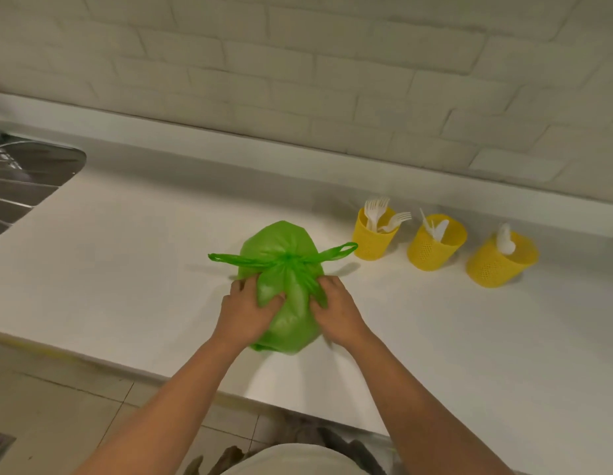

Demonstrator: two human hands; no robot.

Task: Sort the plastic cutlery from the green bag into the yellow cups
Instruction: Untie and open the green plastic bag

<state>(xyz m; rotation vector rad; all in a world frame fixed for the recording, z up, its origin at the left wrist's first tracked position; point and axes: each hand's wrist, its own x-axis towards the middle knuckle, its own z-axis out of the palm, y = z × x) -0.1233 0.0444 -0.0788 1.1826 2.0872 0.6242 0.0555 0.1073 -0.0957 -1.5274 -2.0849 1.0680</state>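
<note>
Both hands, left [245,311] and right [336,308], clench fingers on the knotted green bag [281,248], seemingly full.

This is a kitchen, most likely in a home. A long, smooth white countertop [126,234] runs along a wall of pale rectangular brick-pattern tiles [298,63], with a low white upstand where the 2 meet. At the left edge a ribbed stainless-steel sink drainer [27,180] is set into the counter. Below the counter's front edge lies a floor of large beige tiles [58,406]. On the counter stand 3 yellow perforated plastic cups [435,243] holding white plastic cutlery [377,214].
</note>
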